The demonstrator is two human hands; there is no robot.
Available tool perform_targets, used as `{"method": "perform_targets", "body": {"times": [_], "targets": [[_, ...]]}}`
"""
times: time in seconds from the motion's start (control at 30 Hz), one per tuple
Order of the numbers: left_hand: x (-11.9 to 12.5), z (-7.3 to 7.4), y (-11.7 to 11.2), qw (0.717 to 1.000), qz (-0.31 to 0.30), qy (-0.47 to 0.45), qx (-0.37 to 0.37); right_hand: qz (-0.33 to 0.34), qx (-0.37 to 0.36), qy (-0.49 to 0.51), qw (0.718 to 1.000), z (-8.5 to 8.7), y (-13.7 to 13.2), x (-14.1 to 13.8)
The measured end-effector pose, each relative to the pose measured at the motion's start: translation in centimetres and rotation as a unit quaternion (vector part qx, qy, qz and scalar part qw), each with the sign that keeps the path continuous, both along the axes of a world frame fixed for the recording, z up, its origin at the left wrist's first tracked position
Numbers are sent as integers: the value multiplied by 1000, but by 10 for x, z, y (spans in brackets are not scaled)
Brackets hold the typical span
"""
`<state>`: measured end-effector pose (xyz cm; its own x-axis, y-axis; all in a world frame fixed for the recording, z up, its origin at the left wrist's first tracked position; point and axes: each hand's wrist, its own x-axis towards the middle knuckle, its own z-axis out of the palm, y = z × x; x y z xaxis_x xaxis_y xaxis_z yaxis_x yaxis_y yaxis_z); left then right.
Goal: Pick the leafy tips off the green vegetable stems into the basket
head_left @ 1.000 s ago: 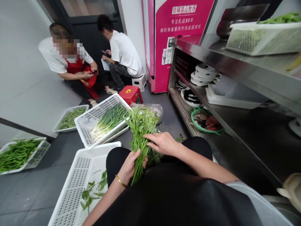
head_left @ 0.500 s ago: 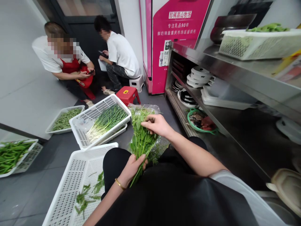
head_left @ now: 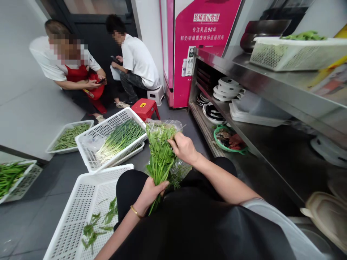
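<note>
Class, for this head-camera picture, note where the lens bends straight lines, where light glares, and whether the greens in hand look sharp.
Head view: the steel shelf edges splay toward the right border, a wide-angle stretch; its top carries pale sheen, no harsh glare; the bunch of greens, gripped by left hand and right hand, is sharp.

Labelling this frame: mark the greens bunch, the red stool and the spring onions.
greens bunch (head_left: 161, 159), head view, leafy middle.
red stool (head_left: 145, 107), head view, seat top.
spring onions (head_left: 121, 136), head view, green stalks.

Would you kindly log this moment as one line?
left hand: grips greens bunch stems | right hand: pinching bunch top | white basket: few leaves
</note>
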<state>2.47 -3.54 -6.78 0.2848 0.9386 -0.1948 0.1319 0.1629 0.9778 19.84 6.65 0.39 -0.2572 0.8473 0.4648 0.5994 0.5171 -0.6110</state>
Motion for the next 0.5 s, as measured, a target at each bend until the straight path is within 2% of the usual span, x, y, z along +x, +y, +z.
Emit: {"method": "perform_targets", "body": {"times": [0.03,0.07,0.13,0.17,0.2,0.27,0.33,0.37,0.43,0.5], "targets": [[-1,-1,0,1000,4,2,4,20,-68,79,994,2,2,2],[-2,-2,0,1000,10,5,7,52,-144,157,976,5,2,6],[-4,-3,-1,1000,23,18,11,136,-269,258,918,13,1,22],[-4,-2,-2,999,30,25,13,187,-314,255,895,18,-2,33],[-4,-2,-2,999,37,33,15,243,-352,209,879,23,-6,45],[-4,-1,-2,997,51,50,18,325,-389,34,861,33,-15,67],[-3,-1,-1,995,67,73,24,313,-345,-115,877,44,-26,80],[-2,-1,0,993,74,87,29,277,-295,-136,904,49,-30,81],[1,-3,2,989,89,110,49,192,-175,-89,961,57,-35,71],[3,-4,4,985,98,122,75,157,-91,-38,983,59,-32,53]]}}
